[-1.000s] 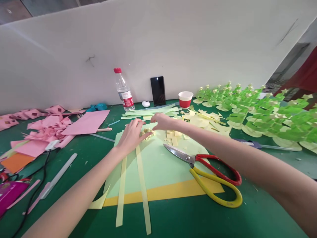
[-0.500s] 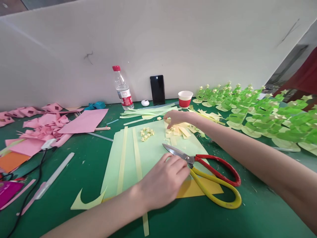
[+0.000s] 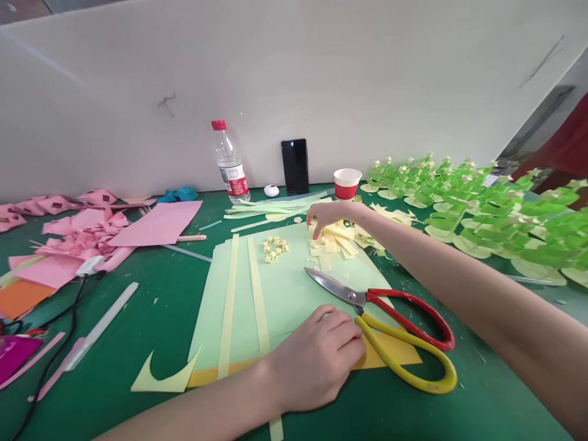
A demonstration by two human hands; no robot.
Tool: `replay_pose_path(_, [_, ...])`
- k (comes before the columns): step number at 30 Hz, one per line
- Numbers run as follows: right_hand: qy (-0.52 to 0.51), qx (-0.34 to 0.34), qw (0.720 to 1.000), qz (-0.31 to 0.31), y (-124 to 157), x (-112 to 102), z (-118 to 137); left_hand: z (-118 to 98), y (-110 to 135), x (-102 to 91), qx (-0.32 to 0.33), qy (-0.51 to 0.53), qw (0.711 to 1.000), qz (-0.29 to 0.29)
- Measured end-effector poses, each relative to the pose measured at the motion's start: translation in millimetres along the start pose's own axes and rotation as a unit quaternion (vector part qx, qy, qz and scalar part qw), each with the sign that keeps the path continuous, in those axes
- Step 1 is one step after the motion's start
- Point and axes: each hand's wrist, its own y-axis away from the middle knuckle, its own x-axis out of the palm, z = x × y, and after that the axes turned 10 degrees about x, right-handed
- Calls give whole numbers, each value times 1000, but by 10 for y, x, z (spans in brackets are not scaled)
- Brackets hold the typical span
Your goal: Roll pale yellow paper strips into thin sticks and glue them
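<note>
1. L hand [image 3: 321,355]: nearest the camera, knuckles up, resting on the near edge of the light green sheet [image 3: 289,288] where it overlaps a yellow sheet [image 3: 397,354]. Grip: fingers curled under; cannot tell whether anything is pinched beneath them. Fingertips lie just beside the scissors' yellow handle.
2. Scissors [image 3: 340,289]: red and yellow handles, blades shut, lying flat on the green sheet, tip pointing up-left.
3. Two pale yellow strips [image 3: 257,288]: side by side, running lengthwise down the green sheet, left of the L hand. A crescent offcut [image 3: 168,380] lies on the worktop [image 3: 151,288] at the sheet's near left corner.
4. Small folded stars [image 3: 274,247]: loose cluster at the far end of the green sheet, betw. the strips and the R hand.
5. R hand [image 3: 324,215]: arm reaching in from the right, fingers pointing down into a pile of short yellow paper pieces [image 3: 340,242]. Grip: fingertips touch the pile; cannot tell if a piece is held.
6. Left side: pink paper [image 3: 156,223] and a black cable [image 3: 68,309].
7. Right side: rows of green paper trees [image 3: 482,202].
8. Far edge, against the white wall: water bottle [image 3: 228,162], dark phone [image 3: 294,165] stood upright, red paper cup [image 3: 346,182].
</note>
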Motion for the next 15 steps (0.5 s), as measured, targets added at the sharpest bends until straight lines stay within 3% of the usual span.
replay_pose_path(5, [-31,-20,999,-8,-19,11,-22,0,12,10,-3,11,1000,5])
replay_pose_path(11, [-101,-37,992,-59,2,14,-58,-16,20,4,-9,17,1000,10])
replay_pose_path(15, [-127,-21,989,-74,32,-17,-69,-27,8,-3,-50,4,999,15])
